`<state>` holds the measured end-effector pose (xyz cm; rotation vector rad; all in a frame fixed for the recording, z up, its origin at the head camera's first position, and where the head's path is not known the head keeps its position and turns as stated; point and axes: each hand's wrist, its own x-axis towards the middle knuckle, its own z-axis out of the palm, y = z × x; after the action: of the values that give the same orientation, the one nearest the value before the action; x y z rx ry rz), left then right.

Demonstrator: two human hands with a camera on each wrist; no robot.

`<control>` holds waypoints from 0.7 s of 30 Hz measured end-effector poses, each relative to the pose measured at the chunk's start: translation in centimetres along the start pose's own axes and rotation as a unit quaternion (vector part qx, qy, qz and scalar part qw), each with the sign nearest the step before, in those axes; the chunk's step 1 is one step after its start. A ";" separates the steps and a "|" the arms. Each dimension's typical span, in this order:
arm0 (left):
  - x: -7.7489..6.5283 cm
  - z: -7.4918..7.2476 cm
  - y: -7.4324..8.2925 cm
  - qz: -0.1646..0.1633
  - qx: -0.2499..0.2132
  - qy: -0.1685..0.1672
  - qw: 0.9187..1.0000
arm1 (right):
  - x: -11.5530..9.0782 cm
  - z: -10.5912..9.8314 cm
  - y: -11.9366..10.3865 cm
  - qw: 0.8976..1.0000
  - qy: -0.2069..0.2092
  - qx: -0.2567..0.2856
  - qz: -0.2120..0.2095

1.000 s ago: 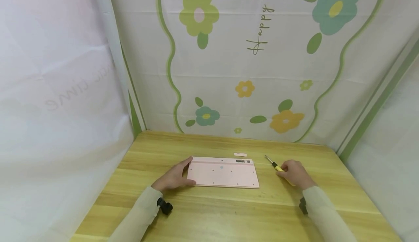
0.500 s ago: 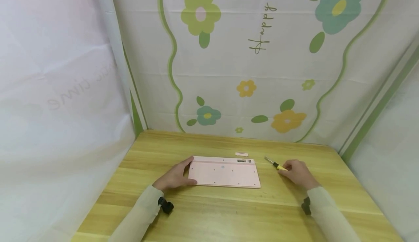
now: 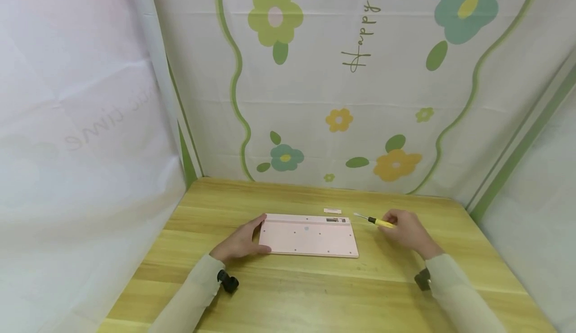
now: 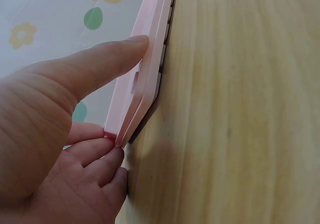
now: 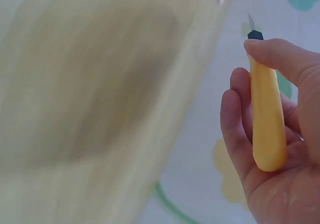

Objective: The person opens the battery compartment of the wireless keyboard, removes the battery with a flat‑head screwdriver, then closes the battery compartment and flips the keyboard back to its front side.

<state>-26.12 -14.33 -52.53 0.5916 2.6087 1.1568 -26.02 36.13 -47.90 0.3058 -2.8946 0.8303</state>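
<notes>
A pink keyboard (image 3: 310, 240) lies face down, its screw-dotted back upward and dark keys against the table in the left wrist view. At its left end, my left hand (image 3: 240, 242) grips it between thumb and fingers; the thumb (image 4: 117, 56) lies along the near edge and the fingertips meet the far corner. A screwdriver (image 3: 382, 223) with a yellow handle and black collar is in my right hand (image 3: 407, 230), raised above the table right of the keyboard. In the right wrist view my thumb presses the upper handle (image 5: 267, 119), and its metal shaft points away from the palm.
A small pale cover piece (image 3: 332, 211) lies just behind the keyboard, near an uncovered slot (image 3: 335, 220) at its back right. The wooden table (image 3: 288, 293) ends at a flower-printed cloth (image 3: 306, 93), with more cloth at both sides.
My right hand has lifted the screwdriver off the table and swung its tip left, toward the keyboard's far right corner. The left hand and keyboard stay in place.
</notes>
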 end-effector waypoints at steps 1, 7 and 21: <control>0.0 0.0 0.0 -0.001 0.002 0.001 1.000 | 0.2 -0.1 -0.4 1.000 -0.004 0.000 -0.003; 0.0 0.1 0.0 -0.002 0.005 0.004 1.000 | 0.9 -0.7 -3.1 0.999 -0.040 -0.013 -0.032; 0.1 0.1 -0.3 -0.002 0.002 0.002 1.000 | 2.8 -0.4 -7.5 0.992 -0.074 -0.063 -0.076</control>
<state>-26.19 -14.38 -52.83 0.5856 2.6158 1.1522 -27.08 29.67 -43.23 0.5895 -2.9956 0.6216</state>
